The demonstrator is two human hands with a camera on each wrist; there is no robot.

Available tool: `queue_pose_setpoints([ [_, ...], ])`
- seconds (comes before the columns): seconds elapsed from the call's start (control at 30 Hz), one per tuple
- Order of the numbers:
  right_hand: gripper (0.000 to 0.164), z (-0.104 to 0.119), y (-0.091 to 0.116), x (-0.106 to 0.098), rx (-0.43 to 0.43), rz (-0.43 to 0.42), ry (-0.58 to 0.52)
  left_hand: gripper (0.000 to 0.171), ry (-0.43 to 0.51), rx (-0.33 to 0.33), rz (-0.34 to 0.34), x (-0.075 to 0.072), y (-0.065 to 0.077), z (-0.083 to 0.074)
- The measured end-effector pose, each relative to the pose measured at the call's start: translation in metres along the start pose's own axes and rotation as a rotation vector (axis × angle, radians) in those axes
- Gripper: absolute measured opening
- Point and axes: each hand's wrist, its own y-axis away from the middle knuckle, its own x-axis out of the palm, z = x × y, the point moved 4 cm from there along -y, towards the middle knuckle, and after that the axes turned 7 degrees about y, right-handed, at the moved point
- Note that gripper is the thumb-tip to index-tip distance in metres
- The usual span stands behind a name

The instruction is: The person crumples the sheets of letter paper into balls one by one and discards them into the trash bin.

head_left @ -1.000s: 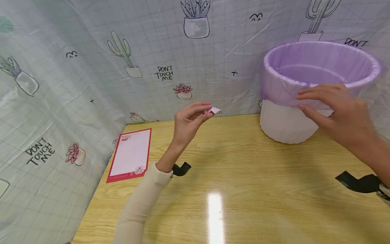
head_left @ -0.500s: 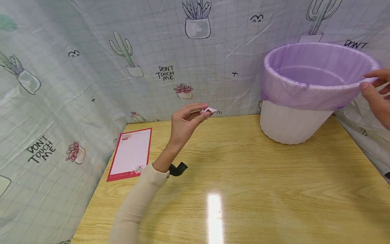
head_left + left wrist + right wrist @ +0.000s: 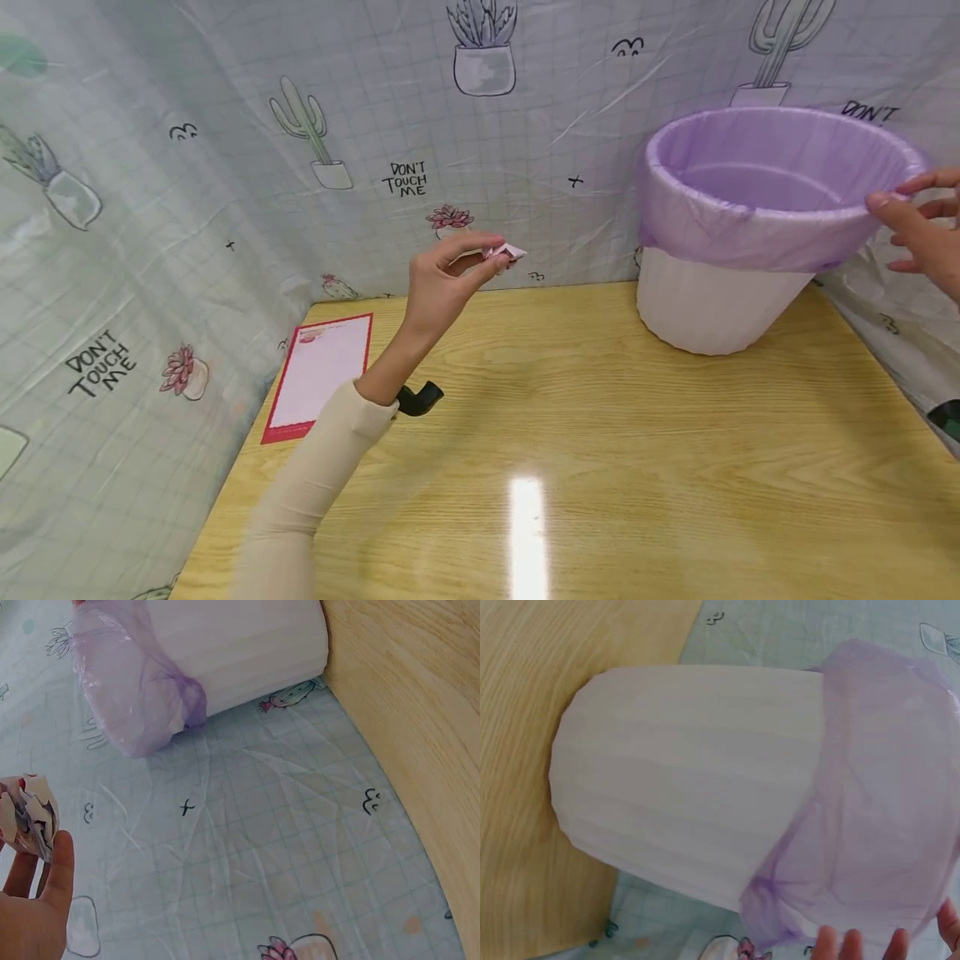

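In the head view, my left hand (image 3: pixel 442 279) pinches a small pale wad of folded paper (image 3: pixel 508 252) above the table. Up close in the left wrist view, the paper wad (image 3: pixel 30 817) shows ragged layers with red and dark print. A white trash can (image 3: pixel 712 308) with a purple liner bag (image 3: pixel 720 233) folded over its rim stands at the back right. My right hand (image 3: pixel 926 225) is at the can's right rim, its thumb and index finger on the liner. Its lower fingers extend outside the bag; several fingertips (image 3: pixel 851 945) show in the right wrist view.
A red-bordered sheet of paper (image 3: pixel 322 367) lies at the table's left side, partly hidden behind the left sleeve. The wooden table (image 3: pixel 600 467) meets a cactus-print curtain (image 3: pixel 525 150) at the back and sides.
My right hand has swung from in front of the trash can to its right rim, then edged slightly left. My left hand has drifted left and a little upward, still holding the paper wad.
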Motion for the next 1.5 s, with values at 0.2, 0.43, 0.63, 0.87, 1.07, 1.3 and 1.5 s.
queue_pose_setpoints([
  [0.2,0.027,-0.006,-0.005,0.011,0.081,0.134,-0.137,0.024,-0.008,0.023,0.015,-0.007,-0.007,-0.004],
  [0.43,0.023,-0.004,-0.007,0.011,0.110,0.106,-0.104,0.023,-0.021,0.036,0.040,-0.006,-0.020,-0.013],
  [0.63,0.039,-0.006,-0.004,0.015,0.063,0.061,-0.077,0.021,-0.035,0.025,0.090,0.005,-0.042,-0.027],
  [0.87,0.039,-0.006,-0.001,0.020,0.014,0.085,-0.154,0.021,0.021,-0.020,0.118,0.028,-0.075,-0.033],
  [1.07,0.042,-0.009,-0.003,0.025,0.019,0.138,-0.322,0.019,-0.014,-0.052,0.169,0.056,-0.101,-0.027],
  [1.3,0.039,-0.010,-0.005,0.028,0.021,0.176,-0.399,0.017,-0.097,-0.171,0.276,0.088,-0.112,-0.013],
  [1.5,0.029,-0.004,-0.001,0.018,0.025,-0.002,-0.046,0.016,-0.158,-0.199,0.360,0.116,-0.122,-0.022],
])
